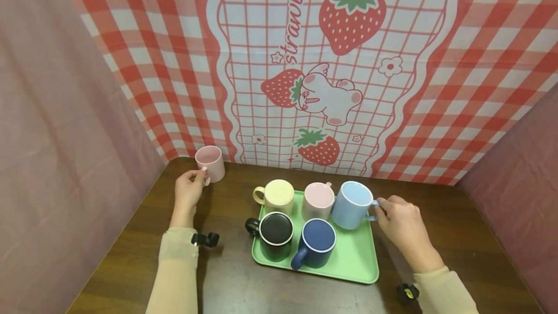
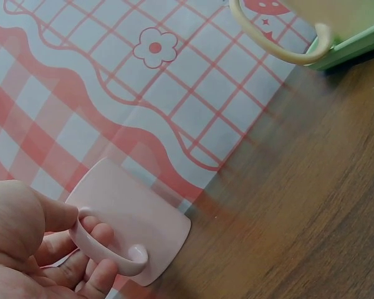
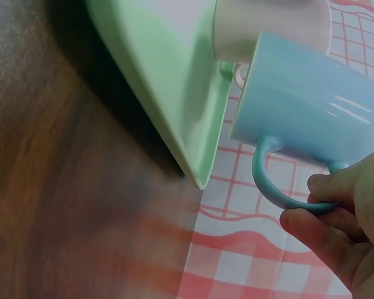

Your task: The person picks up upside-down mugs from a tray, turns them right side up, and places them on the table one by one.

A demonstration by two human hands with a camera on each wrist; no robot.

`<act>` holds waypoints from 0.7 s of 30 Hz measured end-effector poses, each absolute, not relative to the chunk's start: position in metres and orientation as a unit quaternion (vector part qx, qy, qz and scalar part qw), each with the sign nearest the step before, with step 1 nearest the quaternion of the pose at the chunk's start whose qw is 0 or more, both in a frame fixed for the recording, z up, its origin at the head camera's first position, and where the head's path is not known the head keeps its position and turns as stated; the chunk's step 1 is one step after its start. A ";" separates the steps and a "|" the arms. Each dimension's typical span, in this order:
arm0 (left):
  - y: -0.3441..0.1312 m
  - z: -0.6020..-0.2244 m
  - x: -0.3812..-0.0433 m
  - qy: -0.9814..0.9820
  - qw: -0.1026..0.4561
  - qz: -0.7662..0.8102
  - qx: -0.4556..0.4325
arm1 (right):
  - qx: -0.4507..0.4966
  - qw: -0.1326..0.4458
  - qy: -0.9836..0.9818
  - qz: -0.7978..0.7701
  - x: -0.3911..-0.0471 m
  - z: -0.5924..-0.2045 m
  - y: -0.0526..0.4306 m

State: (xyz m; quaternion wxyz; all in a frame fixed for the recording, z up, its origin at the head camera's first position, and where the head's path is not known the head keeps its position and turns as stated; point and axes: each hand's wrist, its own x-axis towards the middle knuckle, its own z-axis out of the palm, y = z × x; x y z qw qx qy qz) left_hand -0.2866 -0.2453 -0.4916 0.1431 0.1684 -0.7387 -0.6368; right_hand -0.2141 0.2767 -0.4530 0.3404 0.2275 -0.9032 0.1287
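At the table's back left corner stands a pink mug point(image 1: 213, 166). My left hand point(image 1: 190, 189) holds its handle point(image 2: 106, 249), fingers curled through the loop and the thumb on top. A light blue mug point(image 1: 350, 207) is upright at the back right of the green tray point(image 1: 353, 260). Thumb and fingers of my right hand point(image 1: 402, 222) pinch its handle point(image 3: 277, 196) on the right side. In the right wrist view the mug's base shows close above the tray's rim, beside a second pink mug point(image 1: 317, 205).
Also on the tray are a yellow mug point(image 1: 279, 197), a black mug point(image 1: 274, 243) and a dark blue mug point(image 1: 317, 248). The black mug's handle juts over the tray's left rim. A red and white strawberry cloth point(image 1: 279, 125) hangs behind the wooden table point(image 1: 235, 275), with pink curtains at both sides.
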 end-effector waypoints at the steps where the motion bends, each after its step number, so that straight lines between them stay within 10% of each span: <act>1: -0.245 -0.492 -0.287 -0.738 0.143 -0.638 0.168 | 0.228 0.343 -0.902 0.130 -0.214 -0.453 0.277; 21: -0.244 -0.489 -0.285 -0.745 0.141 -0.628 0.177 | 0.184 0.396 -0.886 0.158 -0.214 -0.417 0.278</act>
